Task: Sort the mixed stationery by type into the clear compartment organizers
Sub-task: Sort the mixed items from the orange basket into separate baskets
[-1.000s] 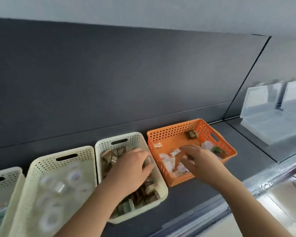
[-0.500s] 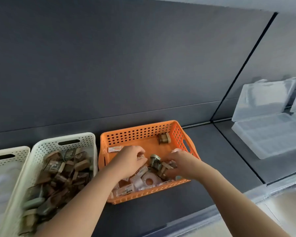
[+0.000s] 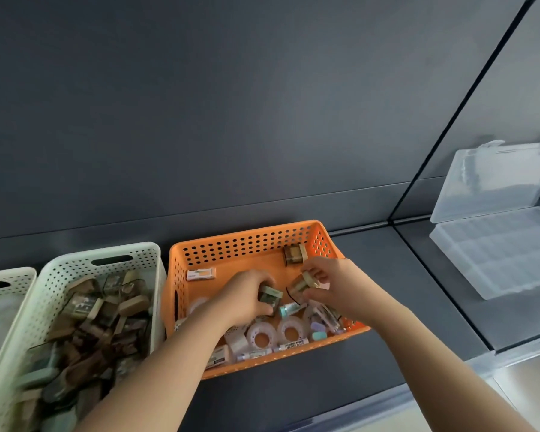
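Orange basket (image 3: 247, 235), shelf (image 3: 368, 254) back edge. Inside it, my left hand (image 3: 242, 302) grips dark roll (image 3: 270, 297); my right hand (image 3: 340, 286) pinches tan roll (image 3: 300, 283).

I have one view: the wide-angle camera on the person's head, facing forward and down along both forearms. It rides close above the orange basket (image 3: 253, 241), low and centre in frame, near enough to make out the roll (image 3: 270, 298) gripped in the left hand (image 3: 240, 297) and the second roll (image 3: 301, 283) pinched in the right hand (image 3: 340, 285). The dark wall (image 3: 231, 120) fills the top half; the white basket (image 3: 63, 269) and clear organizer (image 3: 496, 251) run off the side edges.
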The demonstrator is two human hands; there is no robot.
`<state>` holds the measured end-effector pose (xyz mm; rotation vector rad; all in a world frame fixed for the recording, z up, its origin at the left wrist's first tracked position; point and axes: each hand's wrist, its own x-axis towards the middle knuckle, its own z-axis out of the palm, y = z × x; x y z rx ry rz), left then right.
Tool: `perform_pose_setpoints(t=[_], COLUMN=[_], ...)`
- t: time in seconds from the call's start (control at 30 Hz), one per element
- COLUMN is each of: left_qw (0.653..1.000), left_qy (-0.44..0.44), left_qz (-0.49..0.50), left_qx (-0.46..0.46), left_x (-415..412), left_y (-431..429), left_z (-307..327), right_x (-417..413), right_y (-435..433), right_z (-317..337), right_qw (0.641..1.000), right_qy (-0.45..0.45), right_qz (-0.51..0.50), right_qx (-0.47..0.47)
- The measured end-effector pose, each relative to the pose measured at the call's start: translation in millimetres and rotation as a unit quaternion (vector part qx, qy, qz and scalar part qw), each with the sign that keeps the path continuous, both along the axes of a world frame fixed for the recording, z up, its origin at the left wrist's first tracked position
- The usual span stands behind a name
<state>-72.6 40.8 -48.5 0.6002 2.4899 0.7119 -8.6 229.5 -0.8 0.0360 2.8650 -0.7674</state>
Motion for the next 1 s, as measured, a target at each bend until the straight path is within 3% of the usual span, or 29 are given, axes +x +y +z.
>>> perform_pose_setpoints(t=[0.33, 0.53, 0.83, 1.0], left_qw=[0.962, 0.931, 0.954, 0.958], left_qy=[0.12, 0.134, 0.057, 0.141], left_qz=[0.215, 0.332, 0.291, 0.246], left_qx=[0.118, 0.078, 0.036, 0.045], left_x=[28, 40, 42, 45], left_y=[-125, -222, -261, -240], left_z=[55, 53, 30, 35], right_x=[-31, -44, -48, -39], right_y=[-86, -183, -234, -194], right_z=[17, 17, 3, 14], right_qw=[0.99, 0.973, 0.978, 0.989], right_qy=[0.08, 0.09, 0.003, 0.03], right_qz=[0.099, 0.192, 0.208, 0.142], right_qx=[-0.058, -0.087, 0.004, 0.011])
